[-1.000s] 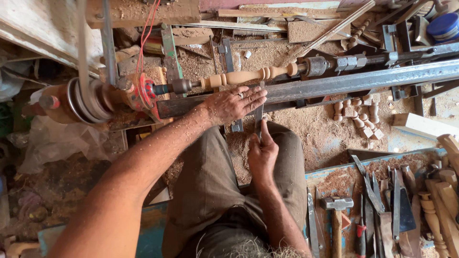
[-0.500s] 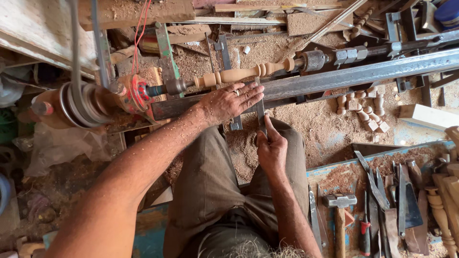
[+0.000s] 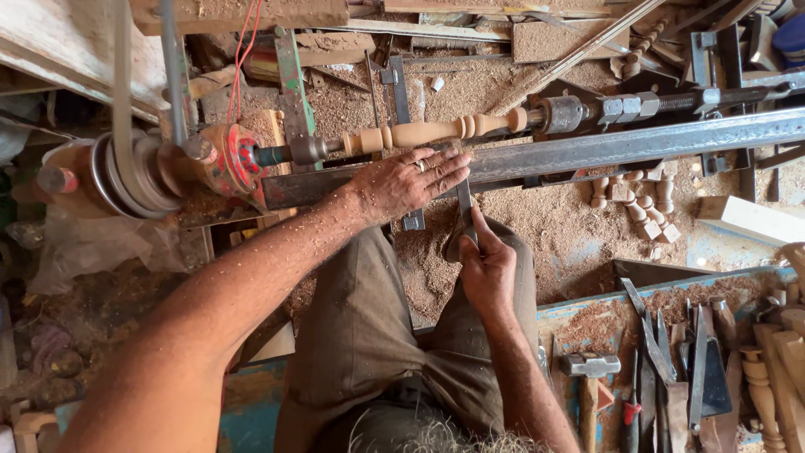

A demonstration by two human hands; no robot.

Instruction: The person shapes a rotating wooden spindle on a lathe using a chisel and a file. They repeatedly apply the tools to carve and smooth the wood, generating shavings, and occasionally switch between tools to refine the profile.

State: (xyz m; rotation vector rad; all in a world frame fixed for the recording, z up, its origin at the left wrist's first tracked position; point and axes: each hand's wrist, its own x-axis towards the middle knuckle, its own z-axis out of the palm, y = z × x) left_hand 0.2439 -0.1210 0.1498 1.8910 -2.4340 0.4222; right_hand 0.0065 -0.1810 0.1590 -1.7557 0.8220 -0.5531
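Observation:
A pale turned wooden spindle [image 3: 428,132] is mounted across a lathe, between a red drive head [image 3: 226,159] and a metal tail centre [image 3: 562,113]. My left hand [image 3: 407,180] lies flat on the steel tool rest bar [image 3: 629,147], fingers spread over the blade of a chisel [image 3: 464,201] just below the spindle. My right hand [image 3: 486,268] grips the chisel's handle near my lap. The chisel's tip is hidden under my left fingers.
Sawdust covers the lathe bed. Several small turned pieces [image 3: 637,201] lie right of the rest. A blue tray at lower right holds a hammer [image 3: 587,369], chisels [image 3: 662,361] and turned legs [image 3: 759,386]. A belt pulley [image 3: 126,172] sits at the left.
The view has shifted slightly. My left hand stays on the rest and my right hand keeps hold of the chisel handle, both almost unmoved.

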